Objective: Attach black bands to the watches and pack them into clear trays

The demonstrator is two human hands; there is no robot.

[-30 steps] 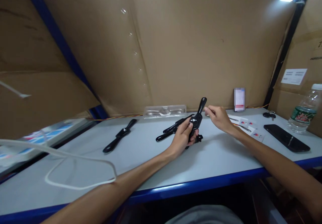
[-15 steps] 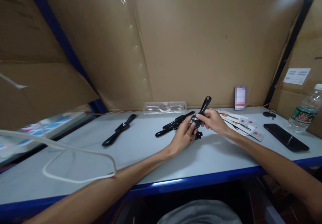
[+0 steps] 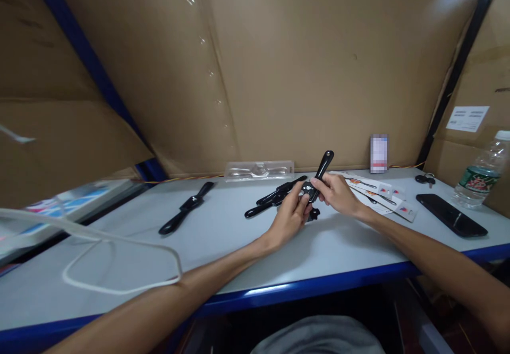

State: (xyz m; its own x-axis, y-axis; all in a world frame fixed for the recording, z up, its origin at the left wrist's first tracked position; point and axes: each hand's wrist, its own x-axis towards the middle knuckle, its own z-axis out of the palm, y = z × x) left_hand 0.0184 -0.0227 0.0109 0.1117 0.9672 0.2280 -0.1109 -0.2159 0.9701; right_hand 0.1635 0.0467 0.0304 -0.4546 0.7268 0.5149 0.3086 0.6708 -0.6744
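My left hand and my right hand are closed on one black two-handled tool, held above the table with one handle pointing up. My left fingers grip its middle, while my right thumb and fingers pinch it near the base of the upper handle. Its lower part is mostly hidden by my left hand. Just left of my hands, more black tools lie on the table. Another black tool rests alone farther left. A small black part shows below my fingers.
Printed cards lie right of my hands, with a dark phone, keys and a water bottle beyond. A clear plastic package stands at the back. A white cable loops over my left forearm.
The view has shifted slightly. Both hands keep nearly the same grip on the black tool, with no other clear movement.
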